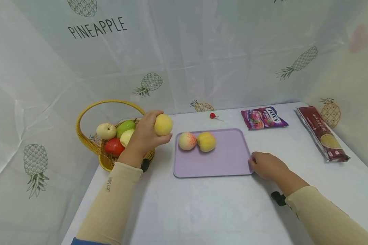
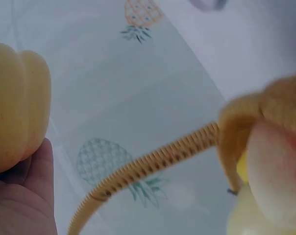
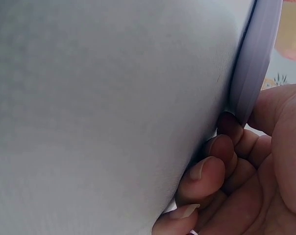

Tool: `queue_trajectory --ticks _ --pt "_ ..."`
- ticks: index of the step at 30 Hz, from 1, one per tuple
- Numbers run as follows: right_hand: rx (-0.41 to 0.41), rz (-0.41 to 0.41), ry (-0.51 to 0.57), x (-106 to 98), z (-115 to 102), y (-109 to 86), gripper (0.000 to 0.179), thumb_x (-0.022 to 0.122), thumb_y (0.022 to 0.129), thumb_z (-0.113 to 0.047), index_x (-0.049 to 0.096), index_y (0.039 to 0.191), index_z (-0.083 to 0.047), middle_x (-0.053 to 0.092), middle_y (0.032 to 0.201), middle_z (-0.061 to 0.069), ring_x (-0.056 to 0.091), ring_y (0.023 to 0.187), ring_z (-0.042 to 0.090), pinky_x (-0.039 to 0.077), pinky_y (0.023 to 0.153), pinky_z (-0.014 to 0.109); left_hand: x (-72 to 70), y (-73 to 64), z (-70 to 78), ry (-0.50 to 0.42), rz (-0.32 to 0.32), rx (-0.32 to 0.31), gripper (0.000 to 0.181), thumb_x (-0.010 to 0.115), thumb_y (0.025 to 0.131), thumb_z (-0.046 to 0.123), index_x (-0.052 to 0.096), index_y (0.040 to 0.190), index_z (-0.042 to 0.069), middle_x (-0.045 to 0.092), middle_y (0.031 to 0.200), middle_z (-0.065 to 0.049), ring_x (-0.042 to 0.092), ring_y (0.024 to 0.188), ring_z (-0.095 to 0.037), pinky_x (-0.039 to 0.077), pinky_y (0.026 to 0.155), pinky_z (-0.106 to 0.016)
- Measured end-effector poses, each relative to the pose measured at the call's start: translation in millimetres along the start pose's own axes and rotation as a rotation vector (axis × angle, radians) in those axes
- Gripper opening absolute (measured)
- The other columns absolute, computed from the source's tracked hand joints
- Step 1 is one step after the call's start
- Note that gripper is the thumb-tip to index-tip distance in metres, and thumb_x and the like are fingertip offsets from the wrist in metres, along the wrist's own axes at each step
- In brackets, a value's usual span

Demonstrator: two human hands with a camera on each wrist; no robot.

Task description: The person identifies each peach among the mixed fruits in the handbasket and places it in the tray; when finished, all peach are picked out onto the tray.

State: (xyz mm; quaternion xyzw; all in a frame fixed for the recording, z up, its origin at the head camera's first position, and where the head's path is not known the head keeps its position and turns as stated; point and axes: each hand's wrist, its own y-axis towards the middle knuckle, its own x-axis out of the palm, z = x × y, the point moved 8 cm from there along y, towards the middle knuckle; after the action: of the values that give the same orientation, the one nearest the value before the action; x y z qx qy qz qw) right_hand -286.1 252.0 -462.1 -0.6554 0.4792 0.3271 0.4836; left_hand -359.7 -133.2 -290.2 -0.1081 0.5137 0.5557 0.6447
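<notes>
Left fingers [image 1: 152,115]: curled snugly round the held peach [image 1: 163,125], with the thumb [image 1: 164,139] tucked in below.
Held peach: up off the surface [image 1: 202,211], cradled between fingertips and thumb, rounded yellow side facing the tray, in the gap between tray and basket.
Peach feel: light, most likely, and by the look a moulded imitation; probably firm with a little give, hard to bruise, but round enough to roll off if let go carelessly.
Peach hold: best taken round the broad middle, much as gripped here.
Right fingers [image 3: 203,182]: pinching the right rim of the lavender tray [image 1: 227,158], with lower fingertips down by the surface.
Tray feel: thin, stiff and light, seemingly plastic; apt to skid, so worth steadying by the rim.
On the tray: blushed peach [image 1: 187,141] and yellow peach [image 1: 207,142], close side by side toward the far left, well apart from the right fingers.
Basket [image 1: 93,148]: woven, loop-handled, partly behind the left wrist, loaded with red fruit [image 1: 113,147], green fruit [image 1: 125,127] and paler ones.
Farther out: small red stemmed fruit [image 1: 212,115] beyond the tray, then Fox's packet [image 1: 263,118] and maroon packet [image 1: 323,134] off to the right.
</notes>
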Motion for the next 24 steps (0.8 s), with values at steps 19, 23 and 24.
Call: queue_trajectory --ticks 19,23,24 --pt "-0.010 0.014 0.007 1 0 0.2 0.045 0.053 0.105 -0.032 0.058 0.129 0.006 0.067 0.119 0.023 0.063 0.111 0.043 0.049 0.098 0.064 30.5 15.8 38.4 -0.022 -0.063 0.082 0.082 0.089 0.075 0.032 0.049 0.145 0.013 0.053 0.145 -0.006 0.058 0.110 -0.022 0.056 0.094 -0.043" --pt "-0.014 0.015 0.008 1 0 -0.5 0.044 0.053 0.105 -0.032 0.058 0.129 0.005 0.067 0.118 0.023 0.063 0.110 0.042 0.050 0.097 0.063 36.9 17.6 43.4 -0.043 -0.066 0.107 0.082 0.089 0.075 0.031 0.049 0.145 0.013 0.053 0.145 -0.005 0.058 0.112 -0.021 0.056 0.095 -0.042" --pt "-0.014 0.014 0.010 1 0 -0.6 0.044 0.053 0.104 -0.031 0.059 0.128 0.005 0.068 0.116 0.022 0.064 0.109 0.041 0.050 0.096 0.063 38.5 17.9 44.7 -0.049 -0.068 0.110 0.082 0.089 0.075 0.031 0.049 0.145 0.012 0.053 0.145 -0.005 0.057 0.112 -0.021 0.056 0.096 -0.042"
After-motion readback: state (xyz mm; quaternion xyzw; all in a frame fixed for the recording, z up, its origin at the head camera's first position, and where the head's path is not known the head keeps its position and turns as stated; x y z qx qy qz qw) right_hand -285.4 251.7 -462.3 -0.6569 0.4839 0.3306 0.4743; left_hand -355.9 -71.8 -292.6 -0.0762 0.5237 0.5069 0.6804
